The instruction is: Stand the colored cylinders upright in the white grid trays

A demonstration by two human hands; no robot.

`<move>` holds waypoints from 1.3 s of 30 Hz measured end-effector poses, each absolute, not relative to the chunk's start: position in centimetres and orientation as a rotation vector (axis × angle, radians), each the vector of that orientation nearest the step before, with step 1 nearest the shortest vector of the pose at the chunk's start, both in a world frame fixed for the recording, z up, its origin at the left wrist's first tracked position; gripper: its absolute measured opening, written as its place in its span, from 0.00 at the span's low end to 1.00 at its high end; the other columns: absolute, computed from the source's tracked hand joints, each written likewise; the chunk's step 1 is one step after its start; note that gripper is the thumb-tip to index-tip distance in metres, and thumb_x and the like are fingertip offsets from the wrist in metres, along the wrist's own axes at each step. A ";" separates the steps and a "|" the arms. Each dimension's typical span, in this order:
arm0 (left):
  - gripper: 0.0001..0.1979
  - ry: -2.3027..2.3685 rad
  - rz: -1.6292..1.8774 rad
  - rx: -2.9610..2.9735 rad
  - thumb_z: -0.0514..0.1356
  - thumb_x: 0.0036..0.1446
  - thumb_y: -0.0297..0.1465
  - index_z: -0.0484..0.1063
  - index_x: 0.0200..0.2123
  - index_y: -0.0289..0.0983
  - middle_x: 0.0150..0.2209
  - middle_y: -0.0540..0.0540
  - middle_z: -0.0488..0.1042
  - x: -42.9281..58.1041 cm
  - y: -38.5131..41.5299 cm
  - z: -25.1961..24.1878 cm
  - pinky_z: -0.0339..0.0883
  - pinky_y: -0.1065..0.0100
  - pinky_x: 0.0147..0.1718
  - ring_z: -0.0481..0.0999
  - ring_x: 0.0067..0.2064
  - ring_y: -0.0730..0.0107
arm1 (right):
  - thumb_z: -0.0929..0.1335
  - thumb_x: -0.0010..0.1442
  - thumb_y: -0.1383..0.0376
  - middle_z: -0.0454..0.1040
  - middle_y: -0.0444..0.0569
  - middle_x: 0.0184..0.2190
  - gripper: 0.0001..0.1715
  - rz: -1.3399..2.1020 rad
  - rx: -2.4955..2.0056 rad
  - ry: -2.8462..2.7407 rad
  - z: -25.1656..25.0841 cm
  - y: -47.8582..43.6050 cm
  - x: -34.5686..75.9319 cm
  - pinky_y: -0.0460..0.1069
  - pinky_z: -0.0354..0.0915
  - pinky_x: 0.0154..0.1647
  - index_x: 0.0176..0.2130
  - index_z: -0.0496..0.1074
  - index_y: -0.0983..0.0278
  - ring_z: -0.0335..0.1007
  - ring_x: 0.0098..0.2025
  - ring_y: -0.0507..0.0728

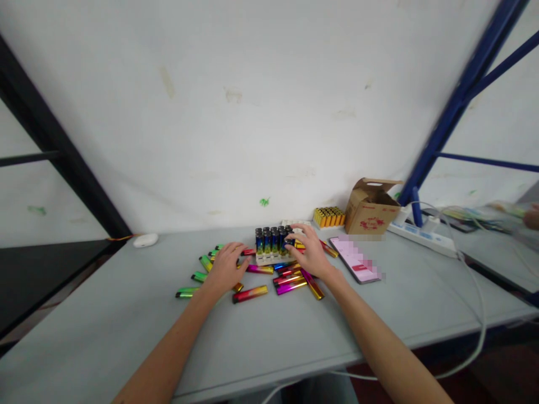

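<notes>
A white holder (266,260) in the middle of the table carries rows of blue lighters (265,241) standing upright with dark tops. At its right end, my right hand (312,252) has thumb and fingers closed round a dark-topped blue lighter (289,242). My left hand (225,269) rests low over loose lighters left of the holder, fingers bent and thumb apart; its palm side is hidden. Green lighters (205,262) lie around that hand. In front of the holder are a red-and-gold lighter (251,293), a purple lighter (292,287) and several more.
Behind to the right stand a block of yellow-orange upright pieces (329,217) and an open cardboard box (370,210). A phone (354,259) lies right of my right hand. Farther right are a power strip (423,238) and white cable (480,314). A white case (145,240) sits far left.
</notes>
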State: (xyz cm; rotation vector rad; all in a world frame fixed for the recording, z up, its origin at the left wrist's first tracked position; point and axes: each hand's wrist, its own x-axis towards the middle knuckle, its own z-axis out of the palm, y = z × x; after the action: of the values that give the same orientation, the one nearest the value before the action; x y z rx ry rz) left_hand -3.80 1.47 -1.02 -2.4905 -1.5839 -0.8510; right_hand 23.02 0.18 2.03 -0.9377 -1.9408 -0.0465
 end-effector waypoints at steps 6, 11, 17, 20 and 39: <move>0.17 -1.620 -0.802 -2.527 0.53 0.59 0.34 0.72 0.50 0.39 0.53 0.43 0.74 -4.0 1.5 -1.3 0.57 0.47 0.59 0.64 0.60 0.52 | 0.67 0.61 0.63 0.67 0.57 0.54 0.13 -0.073 -0.990 -1.922 1.6 0.4 22.9 0.61 0.61 0.57 0.45 0.75 0.60 0.62 0.57 0.62; 0.11 -1.481 -0.878 -2.583 0.57 0.55 0.37 0.76 0.36 0.39 0.51 0.39 0.74 -4.4 1.3 -0.3 0.60 0.47 0.57 0.66 0.57 0.50 | 0.65 0.63 0.62 0.64 0.56 0.57 0.16 -0.084 -1.042 -1.886 1.1 0.9 22.7 0.62 0.62 0.57 0.50 0.74 0.57 0.60 0.59 0.64; 0.12 -1.414 -0.782 -2.709 0.62 0.51 0.41 0.77 0.35 0.40 0.55 0.38 0.69 -4.7 0.9 0.0 0.58 0.45 0.57 0.64 0.60 0.47 | 0.65 0.63 0.64 0.62 0.55 0.60 0.19 -0.084 -1.036 -1.880 0.8 1.1 22.6 0.63 0.60 0.58 0.53 0.72 0.55 0.58 0.61 0.63; 0.12 -1.413 -0.707 -2.757 0.63 0.51 0.40 0.78 0.37 0.40 0.56 0.38 0.68 -4.7 0.9 -0.2 0.58 0.45 0.58 0.63 0.60 0.46 | 0.65 0.63 0.64 0.62 0.56 0.59 0.17 -0.065 -1.039 -1.882 1.0 1.0 22.6 0.62 0.60 0.58 0.51 0.73 0.58 0.58 0.61 0.63; 0.05 -1.347 -0.794 -2.870 0.65 0.52 0.34 0.77 0.34 0.41 0.55 0.41 0.69 -5.0 1.2 -0.5 0.57 0.51 0.60 0.64 0.60 0.54 | 0.61 0.65 0.66 0.63 0.56 0.58 0.15 -0.108 -1.036 -1.984 1.8 0.2 22.6 0.63 0.59 0.59 0.49 0.72 0.59 0.59 0.60 0.64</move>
State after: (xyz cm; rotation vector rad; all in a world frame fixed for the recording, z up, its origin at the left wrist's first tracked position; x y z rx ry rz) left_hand -5.02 1.20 -0.49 -2.8704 -1.3474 -0.7937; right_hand 22.64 0.17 1.84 -1.0365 -1.9844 -0.1077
